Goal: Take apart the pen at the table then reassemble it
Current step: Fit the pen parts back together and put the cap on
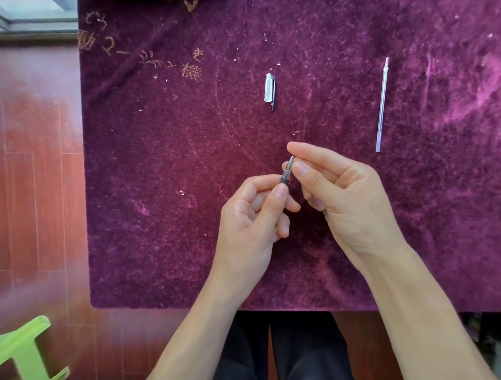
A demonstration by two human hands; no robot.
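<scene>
Metal shows at the heart of it: the right hand [337, 198] pinches the small silvery tip [290, 163] between thumb and forefinger, while the left hand [253, 218] closes thumb and fingers round the dark barrel [285, 180] just below it. Only the barrel's upper end shows; the rest is buried in the left fist. Tip and barrel meet end to end, upright and leaning slightly away, held above the purple cloth [159, 221].

Farther out, the clear cap [269, 88] with its dark clip lies on the cloth beyond the hands, and the thin refill [382, 105] lies well apart to the right, pointing away.

With cap and refill already out, this looks like the tip being turned on the barrel's thread (whether off or back on, one frame cannot say). If off, the next move calls for a steady left grip, short twists from the right fingers, then laying the tip down where it won't roll. If on, the refill has to go in first.
</scene>
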